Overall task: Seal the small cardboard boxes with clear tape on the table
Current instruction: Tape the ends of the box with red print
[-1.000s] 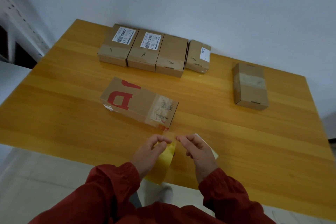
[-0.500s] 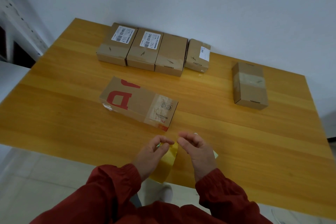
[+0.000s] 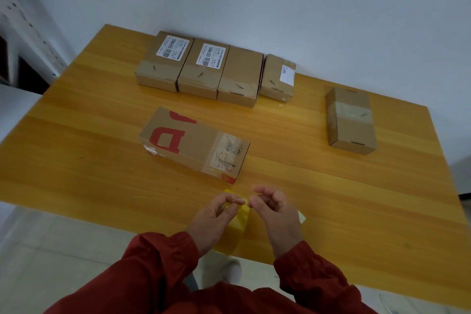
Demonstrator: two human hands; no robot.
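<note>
A yellow-wood table (image 3: pixel 331 211) stood against a pale wall (image 3: pixel 280 2), grey floor (image 3: pixel 63 250) on its near side. At the near edge the left hand (image 3: pixel 216 216) pinched a yellowish strip of tape (image 3: pixel 238 231). The right hand (image 3: pixel 276 211) was curled, fingertips at the strip's edge; its grip could not be told. Just beyond lay the red-lettered box (image 3: pixel 193 145) with its letters cut off. A row of four boxes (image 3: pixel 216 71) sat far, a banded box (image 3: pixel 350 120) to the right. White barcode labels (image 3: pixel 173 47) were too small to read.
</note>
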